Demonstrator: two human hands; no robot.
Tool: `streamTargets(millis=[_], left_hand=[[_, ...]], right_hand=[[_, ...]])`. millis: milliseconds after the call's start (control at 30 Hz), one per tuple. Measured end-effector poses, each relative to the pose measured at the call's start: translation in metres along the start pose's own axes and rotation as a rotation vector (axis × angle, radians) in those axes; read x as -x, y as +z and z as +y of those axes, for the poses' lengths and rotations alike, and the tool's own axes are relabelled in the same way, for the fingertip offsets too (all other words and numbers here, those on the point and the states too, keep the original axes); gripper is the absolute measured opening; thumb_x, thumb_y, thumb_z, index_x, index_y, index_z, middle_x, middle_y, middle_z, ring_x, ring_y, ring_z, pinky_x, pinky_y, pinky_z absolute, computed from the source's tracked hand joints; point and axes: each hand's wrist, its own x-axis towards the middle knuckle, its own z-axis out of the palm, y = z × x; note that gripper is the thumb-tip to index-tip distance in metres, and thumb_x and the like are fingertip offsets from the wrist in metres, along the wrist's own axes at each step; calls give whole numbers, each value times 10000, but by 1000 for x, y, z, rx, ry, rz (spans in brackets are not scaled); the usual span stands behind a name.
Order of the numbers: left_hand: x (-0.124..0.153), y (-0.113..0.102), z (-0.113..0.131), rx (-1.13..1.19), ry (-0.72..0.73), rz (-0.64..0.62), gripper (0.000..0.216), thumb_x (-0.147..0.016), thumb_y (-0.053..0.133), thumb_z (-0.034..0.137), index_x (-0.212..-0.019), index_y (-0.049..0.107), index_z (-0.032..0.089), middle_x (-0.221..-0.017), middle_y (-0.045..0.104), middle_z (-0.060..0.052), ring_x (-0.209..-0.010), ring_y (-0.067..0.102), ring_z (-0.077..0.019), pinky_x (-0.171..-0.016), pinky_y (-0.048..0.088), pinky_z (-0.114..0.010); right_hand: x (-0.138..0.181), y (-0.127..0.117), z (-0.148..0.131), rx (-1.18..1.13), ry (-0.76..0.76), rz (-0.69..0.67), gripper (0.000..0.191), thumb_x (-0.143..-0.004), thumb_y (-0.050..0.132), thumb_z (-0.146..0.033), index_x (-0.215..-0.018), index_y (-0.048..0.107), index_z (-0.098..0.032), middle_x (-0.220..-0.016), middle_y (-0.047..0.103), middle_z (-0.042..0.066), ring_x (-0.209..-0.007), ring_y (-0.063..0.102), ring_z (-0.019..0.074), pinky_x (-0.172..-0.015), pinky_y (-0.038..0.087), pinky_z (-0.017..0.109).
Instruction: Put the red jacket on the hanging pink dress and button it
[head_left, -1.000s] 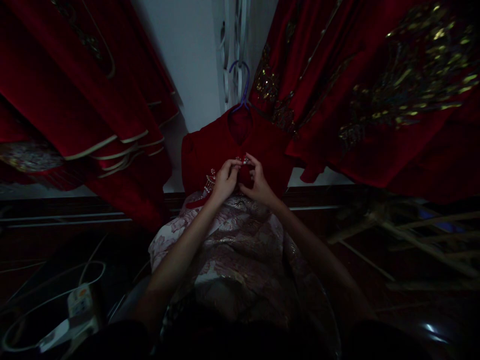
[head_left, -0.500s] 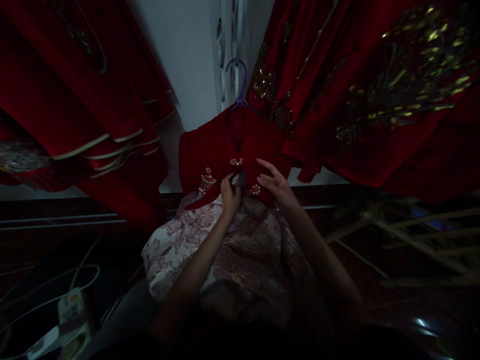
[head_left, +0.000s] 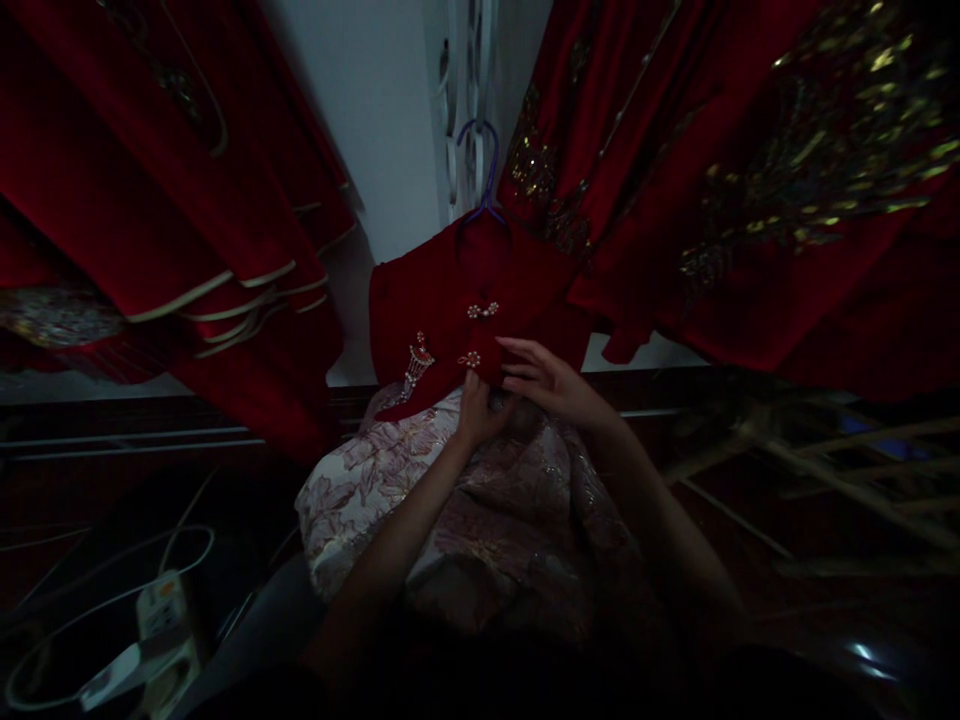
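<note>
A short red jacket (head_left: 405, 290) hangs on a purple hanger (head_left: 491, 175), with a flowered, shiny skirt (head_left: 352, 480) below it. Two beaded fasteners show on its front, the upper one (head_left: 482, 311) joined across the opening and the lower one (head_left: 470, 360) just above my left fingers. A beaded fan-shaped ornament (head_left: 418, 365) decorates the jacket's left side. My left hand (head_left: 481, 412) is closed at the jacket's lower front edge, gripping the cloth there. Fingers extended and slightly apart, my right hand (head_left: 551, 382) lies against the other front panel.
Large red garments (head_left: 187, 210) hang at left, and red ones with gold sequins (head_left: 832, 190) at right. A power strip (head_left: 165, 620) with white cables is at lower left. Wooden bars (head_left: 847, 480) of a stand or chair are at right. The scene is dim.
The jacket's front edges have come together, covering the gap between them. My left hand has moved slightly down and right, and my right hand has come closer to it.
</note>
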Motion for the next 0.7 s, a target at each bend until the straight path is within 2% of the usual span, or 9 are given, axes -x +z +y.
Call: streamTargets(millis=[133,200,267,333,433,500,600,700], left_hand=[[-2,5,-3,41,-59,10,381,-878,517,313,-1231,526,171,-1181,610,-146,-1155,551,-244,-985,440,-410],[-1,8,-5,78,-150,-36,302,-893,481,305,-1141,569,154,-1077,651,-151,-1051,609,-244,-927,472,-399],[-1,10,-9,120,-263,-51,283,-907,434,300,-1084,576,131,-997,668,-161,-970,637,-245,-888,489,-397],[0,11,-12,159,-353,12,299,-907,413,294,-1101,552,115,-1009,661,-174,-992,627,-246,-919,476,-404],[1,9,-14,209,-443,197,350,-899,414,281,-1199,478,112,-1132,618,-180,-1095,579,-224,-1008,423,-384],[1,7,-12,220,-506,314,353,-910,392,272,-1224,448,122,-1157,599,-165,-1085,574,-200,-1013,415,-360],[0,3,-8,208,-551,455,329,-931,345,255,-1224,440,139,-1163,584,-143,-1051,570,-175,-1002,411,-340],[-1,0,-5,181,-541,523,315,-933,335,236,-1212,455,149,-1190,565,-138,-1068,556,-166,-999,401,-317]], right_hand=[[5,-14,0,287,-37,114,418,-850,602,-351,-1253,525,-271,-1292,554,60,-1182,554,197,-974,508,393],[8,-22,-2,386,5,122,309,-852,591,-358,-1134,589,-230,-1121,641,60,-1024,625,177,-890,540,360],[13,-28,-2,434,107,47,240,-861,569,-372,-1027,618,-205,-931,683,44,-845,655,156,-774,554,322],[18,-33,3,457,200,-90,231,-863,557,-373,-993,633,-198,-847,695,34,-780,660,156,-718,549,304],[21,-35,18,489,235,-268,297,-820,607,-362,-1081,651,-227,-1005,714,46,-891,676,189,-804,551,340],[21,-35,30,537,232,-314,449,-784,648,-384,-1210,610,-248,-1220,648,62,-1088,630,233,-952,505,395],[19,-34,42,651,304,-271,746,-764,654,-473,-1415,423,-191,-1472,408,120,-1360,395,298,-1128,341,458],[15,-35,52,706,330,-181,955,-771,623,-537,-1509,189,-116,-1562,172,161,-1447,186,299,-1186,222,457]])
